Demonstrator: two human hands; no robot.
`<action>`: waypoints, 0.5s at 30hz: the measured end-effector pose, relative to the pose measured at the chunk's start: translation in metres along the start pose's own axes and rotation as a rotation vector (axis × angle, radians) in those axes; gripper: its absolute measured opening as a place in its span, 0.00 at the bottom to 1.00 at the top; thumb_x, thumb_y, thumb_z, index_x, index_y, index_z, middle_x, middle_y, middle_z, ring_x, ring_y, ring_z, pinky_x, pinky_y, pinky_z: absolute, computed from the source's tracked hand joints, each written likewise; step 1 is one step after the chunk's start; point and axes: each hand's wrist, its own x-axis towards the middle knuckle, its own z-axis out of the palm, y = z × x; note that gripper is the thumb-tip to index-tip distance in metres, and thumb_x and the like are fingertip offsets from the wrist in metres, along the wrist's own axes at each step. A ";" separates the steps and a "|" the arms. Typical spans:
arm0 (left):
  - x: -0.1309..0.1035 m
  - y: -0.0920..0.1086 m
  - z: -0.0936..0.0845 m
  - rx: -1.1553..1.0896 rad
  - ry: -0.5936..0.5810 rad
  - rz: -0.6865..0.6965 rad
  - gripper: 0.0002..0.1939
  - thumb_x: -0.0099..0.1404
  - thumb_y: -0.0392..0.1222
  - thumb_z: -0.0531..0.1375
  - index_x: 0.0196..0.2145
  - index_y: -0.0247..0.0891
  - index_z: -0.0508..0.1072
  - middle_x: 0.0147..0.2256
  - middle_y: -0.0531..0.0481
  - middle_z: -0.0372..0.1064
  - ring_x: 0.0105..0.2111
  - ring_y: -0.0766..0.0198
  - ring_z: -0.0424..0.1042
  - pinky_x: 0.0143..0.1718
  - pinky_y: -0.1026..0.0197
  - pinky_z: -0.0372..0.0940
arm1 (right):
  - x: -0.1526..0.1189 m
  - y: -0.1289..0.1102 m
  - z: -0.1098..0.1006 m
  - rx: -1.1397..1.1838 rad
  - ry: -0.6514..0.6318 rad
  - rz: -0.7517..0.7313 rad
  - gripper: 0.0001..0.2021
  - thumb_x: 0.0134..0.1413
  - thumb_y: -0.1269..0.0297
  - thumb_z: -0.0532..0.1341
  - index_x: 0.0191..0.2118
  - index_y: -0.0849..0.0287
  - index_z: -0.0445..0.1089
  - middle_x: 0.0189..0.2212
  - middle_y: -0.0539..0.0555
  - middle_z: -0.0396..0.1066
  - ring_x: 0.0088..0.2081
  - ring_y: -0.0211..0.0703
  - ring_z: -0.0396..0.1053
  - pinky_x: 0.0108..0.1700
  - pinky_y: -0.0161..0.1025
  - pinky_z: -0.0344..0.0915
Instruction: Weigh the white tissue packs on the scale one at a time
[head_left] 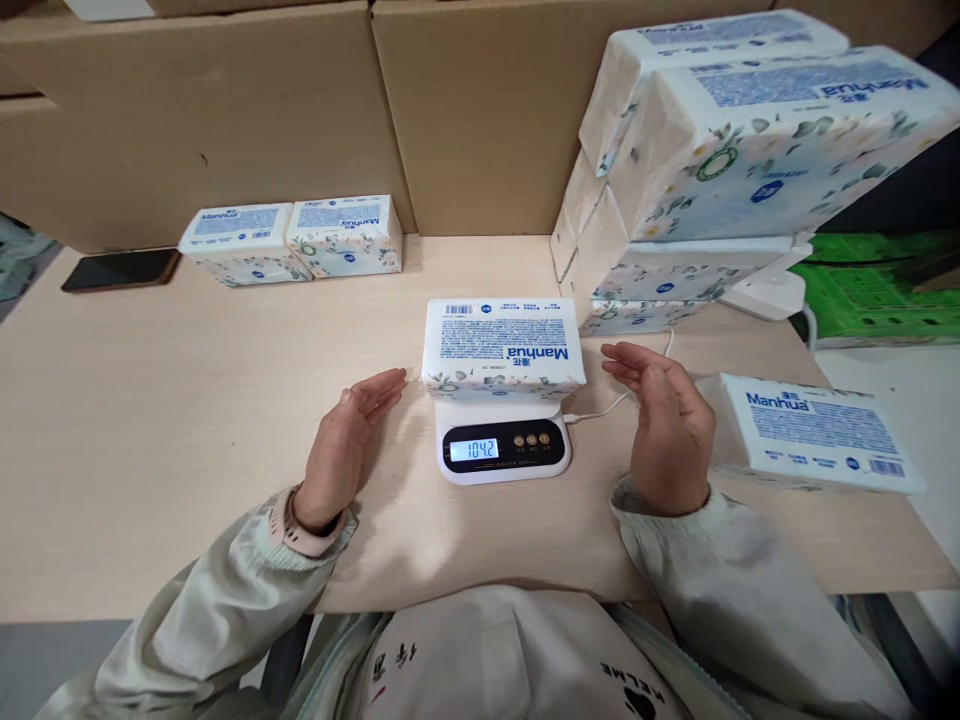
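Observation:
A Manhua tissue pack [504,345] rests flat on a small white digital scale [501,472], whose lit display shows 104.2. My left hand [341,445] is just left of the scale, apart from the pack, with its fingers stretched out. On the other side my right hand [667,425] hovers right of the pack, fingers extended and holding nothing. Close behind the right hand, a second tissue pack [817,430] lies near the table's right edge. A white cable [604,412] runs from the scale's right side toward the back.
Several tissue packs are piled in a stack [780,170] at the back right. Two more packs [292,240] sit side by side at the back left, near a dark phone [120,270]. Cardboard boxes [300,110] wall off the table's rear; a green crate [885,285] stands beyond the right edge.

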 end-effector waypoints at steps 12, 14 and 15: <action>0.000 0.001 0.001 -0.018 0.004 0.024 0.25 0.75 0.65 0.60 0.48 0.43 0.86 0.55 0.44 0.80 0.62 0.49 0.74 0.67 0.47 0.67 | 0.001 -0.002 -0.002 -0.050 0.002 -0.003 0.16 0.68 0.46 0.63 0.44 0.51 0.83 0.45 0.54 0.83 0.45 0.45 0.76 0.56 0.49 0.70; -0.001 0.001 0.001 -0.019 -0.002 0.033 0.25 0.76 0.64 0.60 0.48 0.43 0.86 0.55 0.44 0.80 0.62 0.49 0.74 0.67 0.47 0.67 | 0.001 -0.003 -0.003 -0.043 0.006 -0.004 0.16 0.68 0.47 0.63 0.44 0.52 0.83 0.44 0.54 0.82 0.44 0.45 0.76 0.54 0.48 0.71; -0.001 0.001 0.001 -0.020 -0.007 0.039 0.24 0.76 0.63 0.59 0.48 0.43 0.86 0.55 0.44 0.80 0.62 0.49 0.73 0.67 0.46 0.68 | 0.001 -0.004 -0.003 -0.040 0.007 -0.002 0.16 0.68 0.47 0.63 0.44 0.52 0.83 0.44 0.54 0.82 0.43 0.45 0.76 0.53 0.48 0.71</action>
